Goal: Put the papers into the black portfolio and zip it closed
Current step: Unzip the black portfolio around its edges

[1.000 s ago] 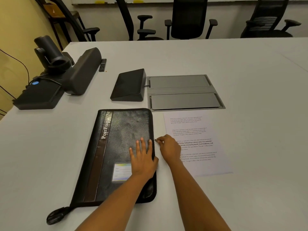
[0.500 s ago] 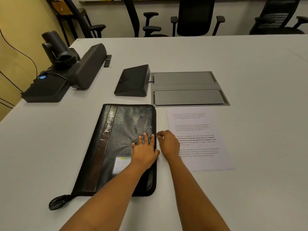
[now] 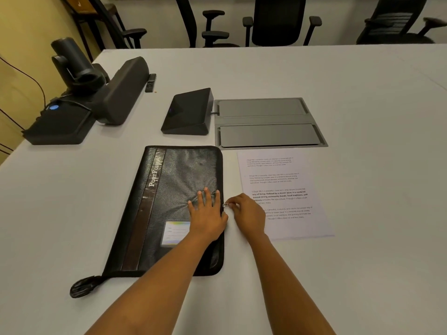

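Pressing: left hand, fingers spread flat on portfolio, centre frame.
Pinching: right hand, fingertips together on zip pull.
Papers: centre right.

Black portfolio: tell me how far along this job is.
Done: nothing yet; the papers lie beside the portfolio, which lies shut. In hand: the left hand presses its cover while the right hand pinches the zipper pull on its right edge. Left: open it, load the papers, zip closed.

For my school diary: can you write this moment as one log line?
left hand: presses black portfolio | right hand: pinches zipper pull | papers: beside portfolio, not inside
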The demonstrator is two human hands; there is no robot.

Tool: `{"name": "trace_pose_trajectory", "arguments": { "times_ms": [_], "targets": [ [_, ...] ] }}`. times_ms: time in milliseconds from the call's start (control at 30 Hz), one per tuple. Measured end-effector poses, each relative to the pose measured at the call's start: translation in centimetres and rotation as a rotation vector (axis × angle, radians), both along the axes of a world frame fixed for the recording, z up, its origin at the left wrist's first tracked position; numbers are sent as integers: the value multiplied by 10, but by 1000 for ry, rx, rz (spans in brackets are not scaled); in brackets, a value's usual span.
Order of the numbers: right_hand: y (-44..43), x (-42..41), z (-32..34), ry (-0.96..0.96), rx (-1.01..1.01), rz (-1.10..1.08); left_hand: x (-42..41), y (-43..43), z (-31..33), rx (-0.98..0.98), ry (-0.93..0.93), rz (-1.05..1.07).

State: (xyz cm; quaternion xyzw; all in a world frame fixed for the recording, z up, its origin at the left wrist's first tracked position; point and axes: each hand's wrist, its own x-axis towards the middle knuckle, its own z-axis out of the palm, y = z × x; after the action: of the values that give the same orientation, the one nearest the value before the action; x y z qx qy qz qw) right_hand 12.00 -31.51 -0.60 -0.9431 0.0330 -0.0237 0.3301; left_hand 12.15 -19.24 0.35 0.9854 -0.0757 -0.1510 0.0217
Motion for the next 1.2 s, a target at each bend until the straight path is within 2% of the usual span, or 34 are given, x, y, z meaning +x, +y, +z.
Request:
{"name": "trace_pose_trajectory", "arguments": {
  "times_ms": [267, 433, 567, 900, 1200],
  "targets": [
    [7, -3, 5, -4, -40, -61, -40, 14, -11, -46, -75, -7],
    [11, -8, 6, 36, -12, -115, -85, 16, -10, -49, -4, 156],
    [13, -10, 8, 48, 23, -128, -97, 22, -4, 26, 18, 97],
    [15, -53, 1, 37, 62, -73, -86, 25, 12, 66, 84, 11],
    [10, -76, 3, 4, -52, -5, -90, 24, 14, 107, 103, 2]
  ]
}}
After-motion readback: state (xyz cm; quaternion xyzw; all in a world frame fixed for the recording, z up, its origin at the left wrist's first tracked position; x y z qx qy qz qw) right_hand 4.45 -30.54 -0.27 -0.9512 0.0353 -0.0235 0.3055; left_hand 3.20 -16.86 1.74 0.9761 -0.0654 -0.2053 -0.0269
